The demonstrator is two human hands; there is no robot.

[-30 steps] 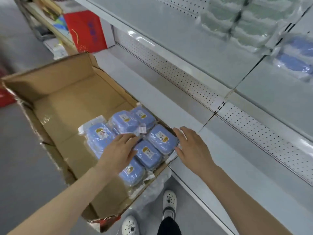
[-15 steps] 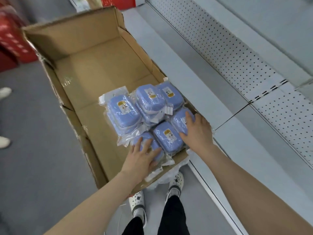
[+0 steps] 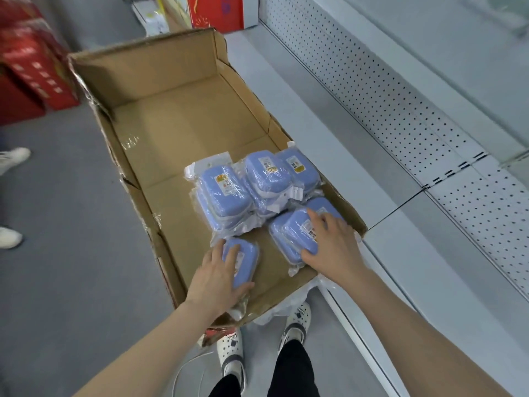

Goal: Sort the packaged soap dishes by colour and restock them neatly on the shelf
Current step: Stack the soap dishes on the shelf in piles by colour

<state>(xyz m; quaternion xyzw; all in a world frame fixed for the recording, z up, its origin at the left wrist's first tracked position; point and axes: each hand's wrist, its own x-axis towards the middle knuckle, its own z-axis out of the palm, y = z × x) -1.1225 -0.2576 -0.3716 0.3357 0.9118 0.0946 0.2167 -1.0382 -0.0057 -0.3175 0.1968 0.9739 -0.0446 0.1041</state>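
Note:
Several blue soap dishes in clear plastic bags lie in the near right corner of an open cardboard box [image 3: 177,130]. My left hand [image 3: 217,275] grips one blue soap dish [image 3: 243,260] at the box's near edge, fingers over its top and thumb under its near end. My right hand [image 3: 332,247] grips another packaged blue soap dish [image 3: 297,233] to the right, thumb at its near end. A stack of blue dishes [image 3: 226,193] and two more [image 3: 269,173] lie just behind the hands.
A white shelf [image 3: 329,133] with a perforated back panel [image 3: 400,110] runs along the right of the box. Red cartons [image 3: 31,70] stand at the far left and a red box [image 3: 217,10] at the top. Another person's white shoes [image 3: 11,196] are at the left edge. My own shoes show below.
The view has tilted down from the shelf to the box. Both hands moved onto separate dishes and closed round them; the left one's dish now lies apart from the pile, nearer the box's front edge.

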